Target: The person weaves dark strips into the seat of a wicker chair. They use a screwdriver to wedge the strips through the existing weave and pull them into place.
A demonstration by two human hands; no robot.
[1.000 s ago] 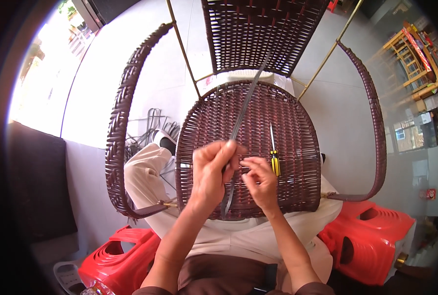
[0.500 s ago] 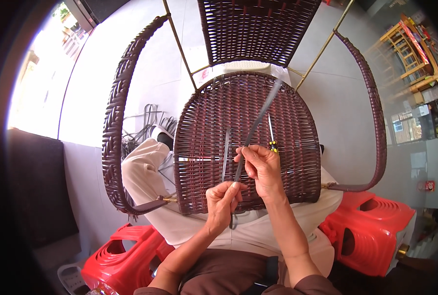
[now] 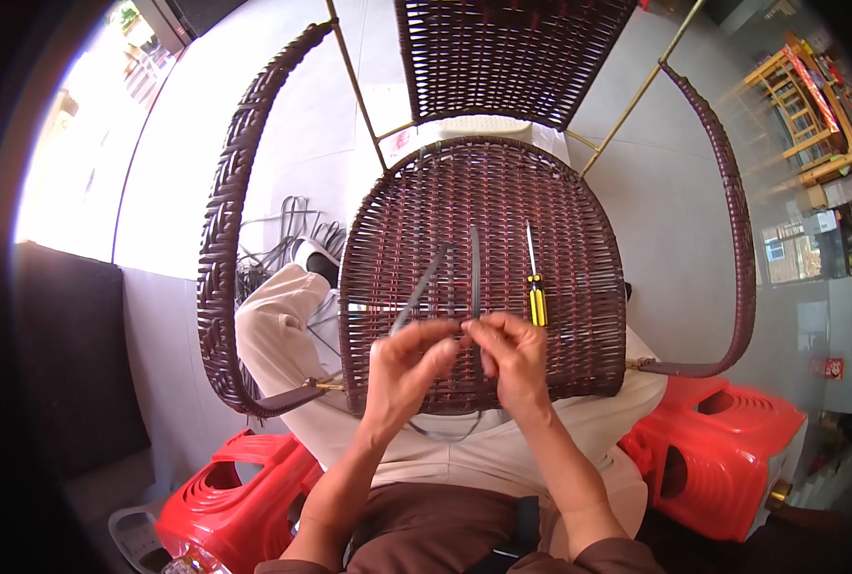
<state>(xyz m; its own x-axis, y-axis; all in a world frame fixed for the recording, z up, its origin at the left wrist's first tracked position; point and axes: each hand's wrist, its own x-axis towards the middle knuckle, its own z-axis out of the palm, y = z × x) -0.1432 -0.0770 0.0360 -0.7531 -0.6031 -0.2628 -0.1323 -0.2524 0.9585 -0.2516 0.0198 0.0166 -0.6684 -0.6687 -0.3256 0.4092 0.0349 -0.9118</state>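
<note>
A dark brown woven chair seat [image 3: 397, 215] lies over my lap. My right hand [image 3: 514, 362] is closed in a pinch on a flat grey plastic strip [image 3: 475, 273], which stretches away from me over the weave. My left hand [image 3: 409, 368] meets it fingertip to fingertip, its fingers on the strip and its thumb lower and somewhat apart. Another grey length [image 3: 424, 287] slants across the seat beyond the left hand, and a thin loop [image 3: 445, 438] hangs below both hands. Just right of my right hand rests a screwdriver [image 3: 537, 298] with a yellow and black handle.
Curved woven armrests [image 3: 223, 220] rise on both sides, and the woven backrest [image 3: 502, 67] is at the far end. Loose grey strips [image 3: 297, 230] pile on the floor at left. Red plastic stools [image 3: 240, 502] flank me. Wooden furniture [image 3: 799, 115] stands far right.
My left hand has moved up to meet the right fingertips. The right hand has come slightly nearer me, uncovering the screwdriver handle. The held strip now points straighter away, and a loop shows below.
</note>
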